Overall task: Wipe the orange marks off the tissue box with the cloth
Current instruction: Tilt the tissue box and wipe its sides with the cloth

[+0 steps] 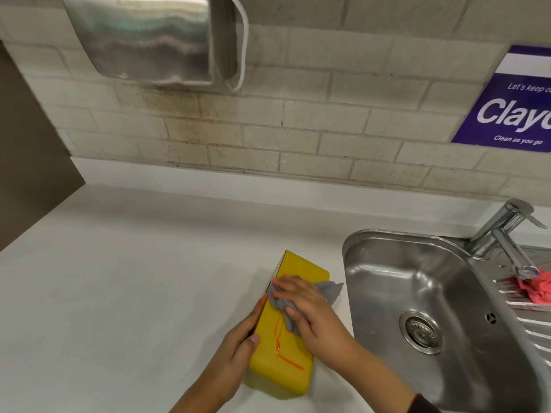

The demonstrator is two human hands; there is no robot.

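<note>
A yellow tissue box (304, 269) lies on the white counter, its long side running away from me. Orange marks (279, 347) streak its top face near the close end. My right hand (310, 311) presses a grey cloth (328, 289) flat on the middle of the box top, and part of the cloth sticks out to the right past the box edge. My left hand (238, 344) grips the box's left side, thumb on top.
A steel sink (387, 281) with a drain sits right of the box, with a chrome tap (501, 231) and a pink cloth (536, 289) on the drainer. A metal dispenser (149, 40) hangs on the tiled wall. White counter (119, 278) spreads left.
</note>
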